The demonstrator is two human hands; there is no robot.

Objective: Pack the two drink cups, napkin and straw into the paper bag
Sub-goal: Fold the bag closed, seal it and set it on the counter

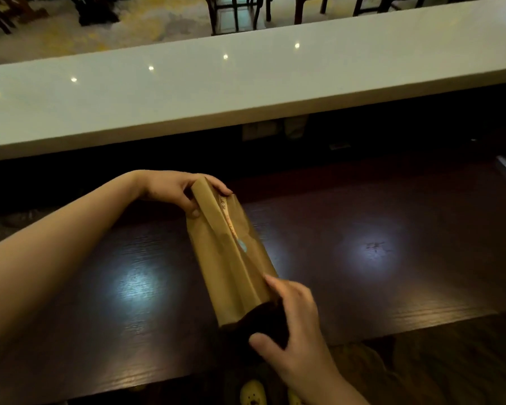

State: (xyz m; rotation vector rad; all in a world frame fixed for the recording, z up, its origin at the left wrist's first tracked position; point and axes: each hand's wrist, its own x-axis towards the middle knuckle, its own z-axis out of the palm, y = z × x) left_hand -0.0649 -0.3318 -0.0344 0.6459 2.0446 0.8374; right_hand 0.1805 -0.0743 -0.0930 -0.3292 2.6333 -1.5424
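Note:
A brown paper bag point(231, 255) lies folded nearly flat above the dark wooden table point(377, 273), its long side creased inward. My left hand point(173, 190) grips the bag's far end with thumb and fingers. My right hand point(292, 320) holds the near end, where the dark mouth of the bag gapes slightly; whether fingers reach inside is unclear. No cups, napkin or straw show anywhere in the head view.
A long white counter point(246, 92) runs across behind the table, raised above it. Dark chairs point(234, 13) stand on the floor beyond. Yellow slippers point(253, 393) show below the table's near edge.

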